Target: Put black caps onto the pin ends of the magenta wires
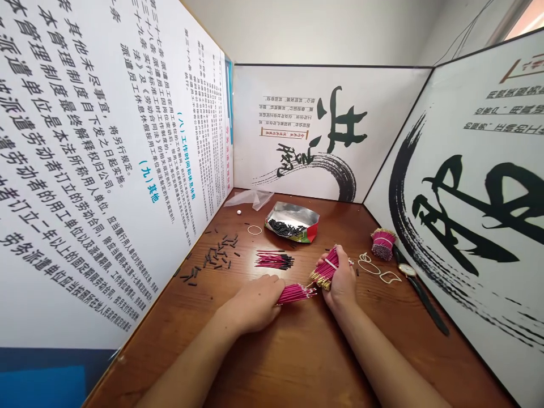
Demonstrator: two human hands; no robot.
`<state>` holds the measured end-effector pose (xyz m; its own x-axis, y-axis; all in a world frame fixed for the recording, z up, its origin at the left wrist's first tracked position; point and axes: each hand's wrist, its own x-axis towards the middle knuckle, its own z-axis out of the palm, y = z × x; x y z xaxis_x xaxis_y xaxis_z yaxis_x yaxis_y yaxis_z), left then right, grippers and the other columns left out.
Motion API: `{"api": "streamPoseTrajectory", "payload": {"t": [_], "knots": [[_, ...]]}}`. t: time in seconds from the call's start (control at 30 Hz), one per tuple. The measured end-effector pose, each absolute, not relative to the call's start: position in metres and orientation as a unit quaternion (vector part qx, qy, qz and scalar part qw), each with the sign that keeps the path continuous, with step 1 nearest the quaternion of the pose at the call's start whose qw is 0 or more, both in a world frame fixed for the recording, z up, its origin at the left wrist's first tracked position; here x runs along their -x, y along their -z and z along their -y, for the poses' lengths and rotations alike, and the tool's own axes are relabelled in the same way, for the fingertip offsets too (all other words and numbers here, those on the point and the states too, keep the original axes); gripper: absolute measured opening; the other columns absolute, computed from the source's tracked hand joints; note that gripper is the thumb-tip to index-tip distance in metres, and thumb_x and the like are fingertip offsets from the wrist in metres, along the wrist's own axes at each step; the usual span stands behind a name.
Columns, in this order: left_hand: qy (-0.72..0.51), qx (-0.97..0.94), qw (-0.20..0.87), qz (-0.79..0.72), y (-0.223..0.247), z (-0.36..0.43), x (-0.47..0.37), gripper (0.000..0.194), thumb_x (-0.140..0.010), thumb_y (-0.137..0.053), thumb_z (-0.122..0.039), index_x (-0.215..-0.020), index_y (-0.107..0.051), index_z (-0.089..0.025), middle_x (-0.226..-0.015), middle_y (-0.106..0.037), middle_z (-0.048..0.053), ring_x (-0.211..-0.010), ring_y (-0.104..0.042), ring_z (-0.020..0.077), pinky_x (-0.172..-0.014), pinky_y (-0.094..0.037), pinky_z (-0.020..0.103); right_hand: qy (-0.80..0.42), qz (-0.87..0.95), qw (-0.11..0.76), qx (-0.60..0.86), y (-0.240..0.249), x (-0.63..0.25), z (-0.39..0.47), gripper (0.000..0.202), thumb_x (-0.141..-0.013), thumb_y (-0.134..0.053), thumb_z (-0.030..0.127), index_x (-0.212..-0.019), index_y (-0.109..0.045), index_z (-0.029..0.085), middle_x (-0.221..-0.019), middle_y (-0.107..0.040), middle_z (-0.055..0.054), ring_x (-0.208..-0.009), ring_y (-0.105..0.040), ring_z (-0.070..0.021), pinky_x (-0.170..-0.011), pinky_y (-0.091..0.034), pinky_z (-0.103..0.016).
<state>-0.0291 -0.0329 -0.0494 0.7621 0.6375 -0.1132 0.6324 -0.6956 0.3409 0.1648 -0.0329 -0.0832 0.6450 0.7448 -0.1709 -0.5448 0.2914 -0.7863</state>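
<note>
My left hand (261, 300) is closed over one end of a loose bundle of pink wires (296, 293), whose pale tips point right. Gripped in my right hand (343, 283) is a thicker bundle of pink wires (327, 267), tied with a white band, its gold-coloured ends facing down and left. The two bundles' ends nearly meet; whether they touch I cannot tell. Just beyond my hands lies a row of pink wires with black ends (274, 259). My left fingertips are partly hidden behind the hand.
Behind stands an open foil pouch (293, 218) holding black tube pieces. More black tube pieces (219, 255) lie scattered left. At right are a banded pink wire bundle (383, 243), rubber bands (369, 263) and a wristwatch (408, 270). Printed panels (297, 170) border the wooden table (293, 362).
</note>
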Motion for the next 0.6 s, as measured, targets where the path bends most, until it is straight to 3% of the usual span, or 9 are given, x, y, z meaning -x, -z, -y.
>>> {"api": "streamPoseTrajectory", "payload": {"t": [0.33,0.47,0.6], "knots": [[-0.004,-0.920,0.189,-0.344,0.049,0.032,0.033,0.016,-0.084,-0.045,-0.016,-0.094,-0.057,-0.020,-0.102,-0.063,0.008,-0.092,-0.058,0.0211,-0.081,-0.047,0.032,-0.487,0.066,0.762,0.422,0.070,-0.184,0.031,0.029,-0.069,-0.070,0.041,-0.078,-0.049,0.022,-0.057,-0.057,0.006,-0.046,-0.054,-0.0087,-0.045,-0.048,-0.019],[-0.001,-0.918,0.192,-0.346,0.050,0.033,0.032,0.017,-0.084,-0.047,-0.018,-0.097,-0.057,-0.021,-0.105,-0.063,0.007,-0.092,-0.058,0.0211,-0.082,-0.046,0.032,-0.450,0.102,0.716,0.524,0.049,-0.237,0.033,0.022,-0.070,-0.068,0.037,-0.076,-0.053,0.021,-0.059,-0.059,0.002,-0.047,-0.055,-0.0129,-0.041,-0.047,-0.025],[0.000,-0.916,0.190,-0.353,0.050,0.035,0.031,0.017,-0.084,-0.046,-0.017,-0.095,-0.058,-0.021,-0.104,-0.063,0.007,-0.092,-0.058,0.0214,-0.081,-0.045,0.032,-0.335,0.181,0.611,0.694,0.040,-0.315,0.040,0.019,-0.063,-0.073,0.027,-0.074,-0.060,0.019,-0.061,-0.062,-0.005,-0.049,-0.059,-0.0220,-0.041,-0.045,-0.035]]}}
